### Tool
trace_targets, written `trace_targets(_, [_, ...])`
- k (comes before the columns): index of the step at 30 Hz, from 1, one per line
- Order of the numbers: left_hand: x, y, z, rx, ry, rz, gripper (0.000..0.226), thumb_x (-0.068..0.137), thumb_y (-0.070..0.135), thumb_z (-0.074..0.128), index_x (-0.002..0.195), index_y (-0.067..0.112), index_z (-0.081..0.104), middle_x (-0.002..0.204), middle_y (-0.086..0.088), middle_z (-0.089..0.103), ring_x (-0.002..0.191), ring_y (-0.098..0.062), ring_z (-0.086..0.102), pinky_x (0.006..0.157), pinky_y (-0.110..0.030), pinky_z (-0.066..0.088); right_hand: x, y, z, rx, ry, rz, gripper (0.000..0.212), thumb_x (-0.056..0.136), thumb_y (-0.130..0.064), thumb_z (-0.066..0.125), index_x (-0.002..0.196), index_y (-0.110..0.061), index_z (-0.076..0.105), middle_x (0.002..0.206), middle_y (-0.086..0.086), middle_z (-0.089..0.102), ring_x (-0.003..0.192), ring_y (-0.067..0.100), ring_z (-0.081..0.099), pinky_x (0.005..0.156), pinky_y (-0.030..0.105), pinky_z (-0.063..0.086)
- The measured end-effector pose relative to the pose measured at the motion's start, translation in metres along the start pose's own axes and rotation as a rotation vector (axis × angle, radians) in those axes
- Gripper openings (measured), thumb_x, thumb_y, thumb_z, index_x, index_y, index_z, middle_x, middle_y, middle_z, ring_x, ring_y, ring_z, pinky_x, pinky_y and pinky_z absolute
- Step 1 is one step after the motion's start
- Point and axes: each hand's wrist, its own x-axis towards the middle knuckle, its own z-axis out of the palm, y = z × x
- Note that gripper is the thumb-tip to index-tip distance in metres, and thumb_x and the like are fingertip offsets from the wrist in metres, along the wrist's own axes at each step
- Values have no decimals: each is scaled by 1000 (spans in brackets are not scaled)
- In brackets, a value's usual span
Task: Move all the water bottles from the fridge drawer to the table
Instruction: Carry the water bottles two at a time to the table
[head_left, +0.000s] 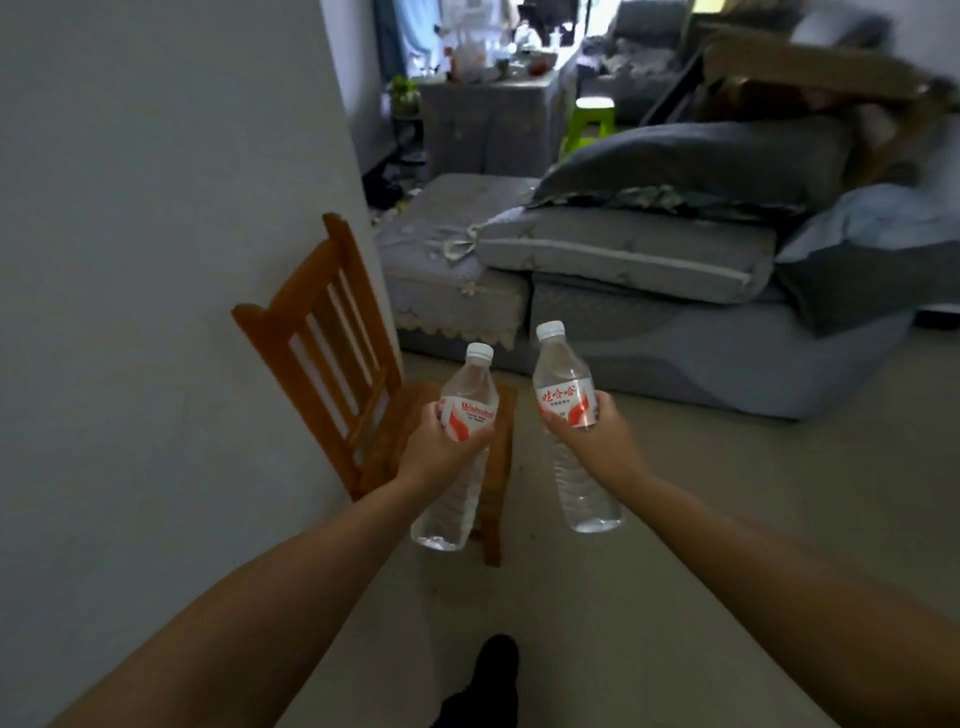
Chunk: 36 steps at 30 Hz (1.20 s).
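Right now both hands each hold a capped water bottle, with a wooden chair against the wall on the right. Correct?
Not quite. The head view shows the wooden chair against the wall on the left; the left hand and right hand each hold a capped bottle.

The left hand (441, 447) and right hand (597, 441) are each gripping an upright bottle, the left bottle (460, 410) and the right bottle (563, 395), near a chair (322, 364).

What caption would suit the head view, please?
Left hand and right hand each grip a clear plastic water bottle beside a brown wooden chair.
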Motion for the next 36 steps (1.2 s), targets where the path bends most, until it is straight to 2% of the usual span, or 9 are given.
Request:
trace_targets(3, [58,34,45,20,-152,66,66,81,39,71,134,20,38,118,2,57,97,-13,59,68,-21,49,33,12,-38,56,154,34,51,84,-34,70,125,-18,44,107,-3,62,86,6,64,61,16,49])
trace_targets(8, [128,87,113,59,-326,120,65,80,39,71,132,20,37,115,-1,58,100,-19,61,84,-40,55,60,25,-101,53,370,86,42,82,-36,72,112,-17,50,97,-6,64,82,5,64,58,11,48])
trace_targets(11, [150,117,167,102,-447,165,65,81,38,71,133,18,36,110,2,57,97,-18,59,79,-36,51,62,46,-147,60,538,163,44,76,-46,74,104,-15,60,88,-3,69,77,7,67,62,18,49])
trace_targets(13, [157,134,210,146,-535,196,65,80,40,71,131,20,37,111,2,59,96,-18,61,79,-36,50,57,60,-178,85,628,211,31,79,-41,73,96,-17,64,82,-4,69,74,7,67,63,19,48])
trace_targets(19, [160,181,344,242,-749,282,72,74,47,74,131,21,40,112,2,61,98,-20,63,88,-40,53,41,99,-272,166,885,301,17,86,-22,70,99,-14,62,82,-6,65,65,-9,62,50,0,40])
trace_targets(22, [154,210,416,239,-841,308,68,70,52,74,123,22,45,107,4,63,94,-17,64,84,-36,54,38,121,-325,160,978,334,26,83,-33,72,100,-16,65,87,-3,70,76,1,65,56,6,44])
trace_targets(30, [116,299,618,274,-1036,419,83,49,69,69,111,15,58,94,0,71,78,-13,70,69,-33,60,0,172,-492,163,1206,439,21,78,-42,74,86,-29,58,81,-10,67,78,11,67,65,26,53])
trace_targets(33, [81,333,668,272,-1111,467,62,68,52,75,110,14,49,98,2,65,83,-12,64,63,-23,49,-22,190,-540,184,1331,472,19,81,-34,73,82,-28,55,79,-12,63,74,7,63,62,23,50])
trace_targets(36, [51,353,722,283,-1201,501,50,76,39,75,114,17,49,103,2,63,88,-15,62,69,-24,44,-42,209,-577,205,1435,553,36,78,-42,74,100,-22,53,91,-8,63,84,12,62,74,29,51])
